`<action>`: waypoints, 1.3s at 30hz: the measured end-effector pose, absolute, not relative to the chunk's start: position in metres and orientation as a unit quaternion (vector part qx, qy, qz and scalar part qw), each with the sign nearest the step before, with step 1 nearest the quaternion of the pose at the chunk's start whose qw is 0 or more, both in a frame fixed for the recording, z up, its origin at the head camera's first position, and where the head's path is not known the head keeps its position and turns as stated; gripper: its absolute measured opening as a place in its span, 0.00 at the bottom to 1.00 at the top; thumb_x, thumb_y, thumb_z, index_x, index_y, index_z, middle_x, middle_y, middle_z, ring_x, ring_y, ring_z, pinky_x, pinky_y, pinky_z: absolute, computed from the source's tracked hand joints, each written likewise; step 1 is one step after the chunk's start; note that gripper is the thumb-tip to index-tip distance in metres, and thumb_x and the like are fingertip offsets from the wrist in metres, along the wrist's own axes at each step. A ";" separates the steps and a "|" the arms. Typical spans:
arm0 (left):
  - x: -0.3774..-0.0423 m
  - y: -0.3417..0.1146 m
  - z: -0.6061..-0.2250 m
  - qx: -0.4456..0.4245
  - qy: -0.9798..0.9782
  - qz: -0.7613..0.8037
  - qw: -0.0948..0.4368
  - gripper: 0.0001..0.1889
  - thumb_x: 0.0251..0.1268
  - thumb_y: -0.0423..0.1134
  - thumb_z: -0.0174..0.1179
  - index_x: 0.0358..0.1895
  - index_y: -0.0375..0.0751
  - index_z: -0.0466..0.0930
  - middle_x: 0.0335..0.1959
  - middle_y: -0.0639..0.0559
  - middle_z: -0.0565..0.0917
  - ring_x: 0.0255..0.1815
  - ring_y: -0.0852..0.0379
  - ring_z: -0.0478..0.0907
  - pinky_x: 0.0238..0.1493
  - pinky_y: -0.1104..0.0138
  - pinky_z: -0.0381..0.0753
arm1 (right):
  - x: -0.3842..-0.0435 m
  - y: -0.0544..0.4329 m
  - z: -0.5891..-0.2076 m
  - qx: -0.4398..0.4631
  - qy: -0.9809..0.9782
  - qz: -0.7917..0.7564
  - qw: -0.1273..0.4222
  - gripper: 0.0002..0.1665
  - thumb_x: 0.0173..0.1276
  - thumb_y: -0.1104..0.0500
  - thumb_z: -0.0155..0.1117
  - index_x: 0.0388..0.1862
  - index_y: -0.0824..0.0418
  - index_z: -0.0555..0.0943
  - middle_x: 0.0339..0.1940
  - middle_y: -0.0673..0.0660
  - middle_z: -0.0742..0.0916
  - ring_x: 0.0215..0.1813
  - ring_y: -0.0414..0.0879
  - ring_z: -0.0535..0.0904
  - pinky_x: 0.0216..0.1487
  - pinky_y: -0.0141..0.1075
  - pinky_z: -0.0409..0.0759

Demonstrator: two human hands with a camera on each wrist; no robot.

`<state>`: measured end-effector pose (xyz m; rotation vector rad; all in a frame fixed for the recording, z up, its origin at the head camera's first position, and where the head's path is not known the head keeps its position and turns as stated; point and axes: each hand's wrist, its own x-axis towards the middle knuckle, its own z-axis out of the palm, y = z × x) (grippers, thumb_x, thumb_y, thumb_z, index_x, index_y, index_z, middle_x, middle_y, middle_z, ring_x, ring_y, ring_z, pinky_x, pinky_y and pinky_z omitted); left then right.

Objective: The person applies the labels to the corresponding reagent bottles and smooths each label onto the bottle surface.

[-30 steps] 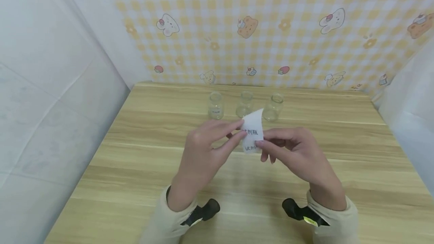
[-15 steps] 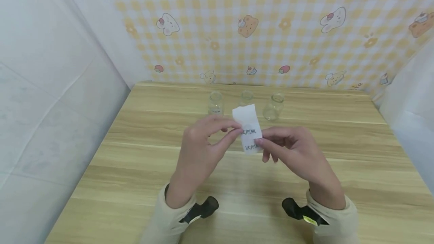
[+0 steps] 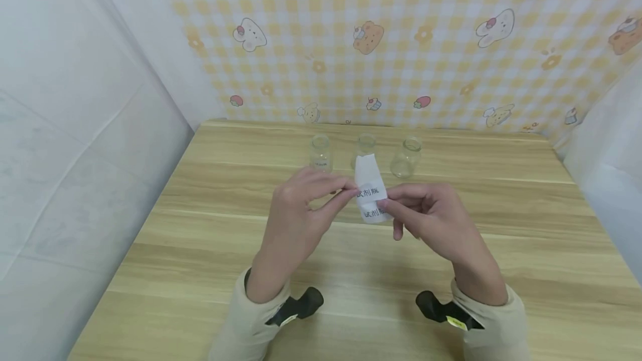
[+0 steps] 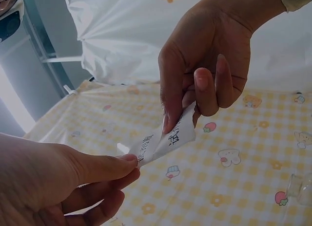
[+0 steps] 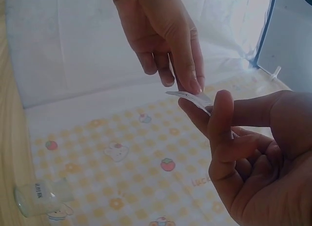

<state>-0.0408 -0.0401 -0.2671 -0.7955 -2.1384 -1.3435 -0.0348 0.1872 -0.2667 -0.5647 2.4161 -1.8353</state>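
Note:
Both hands hold a white strip of printed labels (image 3: 370, 180) above the table. Dark characters stand in two rows on it, and a crease or edge runs between the rows. My left hand (image 3: 301, 210) pinches the strip's left edge near the upper row, between thumb and forefinger. Lower down on the right side, my right hand (image 3: 433, 219) pinches the strip by the lower row. The left wrist view has the strip (image 4: 168, 138) stretched between both sets of fingertips. Seen from the right wrist, the strip (image 5: 187, 98) is nearly edge-on and bent.
Three clear glass bottles stand at the back of the wooden table (image 3: 200, 272): a left bottle (image 3: 320, 152) bearing a label, a middle bottle (image 3: 366, 141) partly behind the strip, and a right bottle (image 3: 405, 157). A yellow checked cloth (image 3: 321, 27) hangs behind.
The strip's upper end has swung, first leftward and flatter, then back to the right and narrower. A crease or edge now shows between the rows. The hands have shifted only slightly.

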 end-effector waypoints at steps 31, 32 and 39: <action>-0.042 -0.040 -0.268 -0.323 -0.781 -0.478 0.242 0.08 0.56 0.27 0.76 0.39 0.38 0.92 0.36 0.51 0.92 0.35 0.59 0.83 0.40 0.65 0.74 | -0.039 0.196 -0.267 -0.209 0.738 -0.636 0.080 0.07 0.72 0.74 0.61 0.43 0.79 0.84 0.23 0.57 0.89 0.20 0.46 0.84 0.16 0.34 0.73; -0.042 -0.039 -0.268 -0.326 -0.780 -0.473 0.249 0.08 0.55 0.28 0.76 0.39 0.38 0.92 0.35 0.51 0.92 0.34 0.59 0.83 0.39 0.65 0.73 | -0.039 0.197 -0.267 -0.209 0.736 -0.639 0.083 0.07 0.72 0.74 0.61 0.43 0.79 0.84 0.23 0.57 0.89 0.20 0.46 0.84 0.16 0.35 0.74; -0.042 -0.037 -0.267 -0.337 -0.776 -0.454 0.278 0.08 0.54 0.29 0.77 0.38 0.39 0.92 0.36 0.52 0.92 0.35 0.59 0.86 0.40 0.63 0.69 | -0.039 0.200 -0.267 -0.220 0.721 -0.650 0.092 0.08 0.72 0.75 0.59 0.42 0.80 0.83 0.23 0.59 0.89 0.21 0.46 0.85 0.18 0.36 0.77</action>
